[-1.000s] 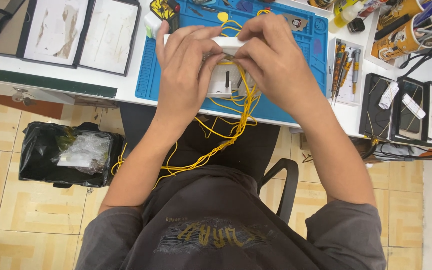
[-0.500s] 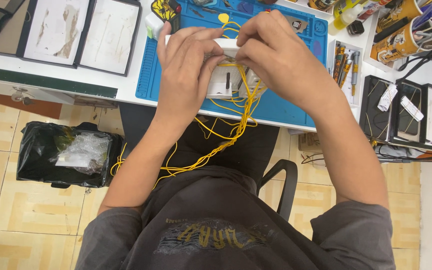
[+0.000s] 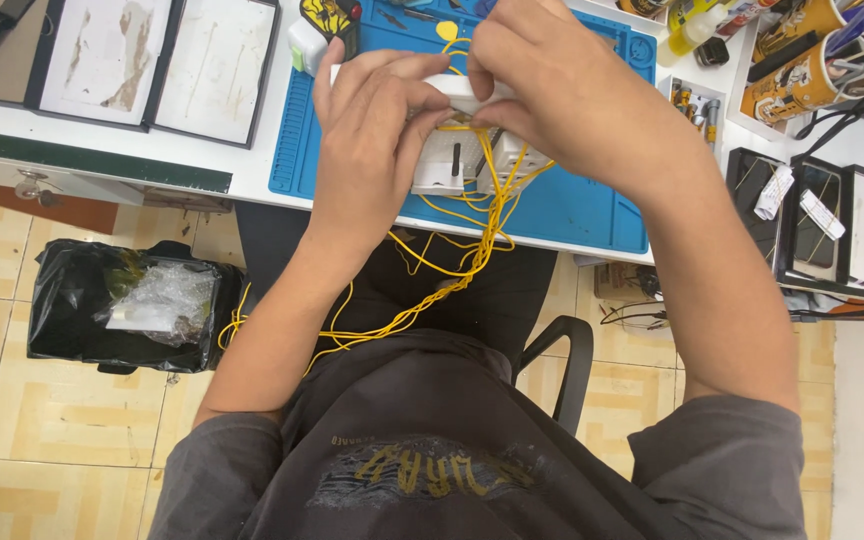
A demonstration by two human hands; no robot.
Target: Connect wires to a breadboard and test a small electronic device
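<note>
Both hands are raised together above the front part of the blue rubber work mat (image 3: 572, 205), which lies on the white worktop (image 3: 252, 160). The left hand (image 3: 372, 150) is angled inward from the forearm, its fingers curled and closed over the left end of a small white plastic device (image 3: 457, 100), with the thumb pressed against its underside. The right hand (image 3: 562, 95) comes in from the opposite side, wrist bent, its fingers pinched shut on the right end of the same device; the fingertips of the two hands nearly meet over it. Beneath the hands, two further white blocks (image 3: 472, 165) of the assembly hang just over the mat. A bundle of thin yellow wires (image 3: 452, 280) runs down from the device, off the edge of the worktop and across the person's lap in loose loops. Both forearms slope upward from the elbows, the elbows spread well apart. To the left on the worktop lie two black-framed flat trays (image 3: 152, 60). On the tiled floor, left of the chair, stands a black bin bag holding clear plastic wrapping (image 3: 122, 300). A cluster of orange cups with tools (image 3: 802, 70) stands at the upper right.
</note>
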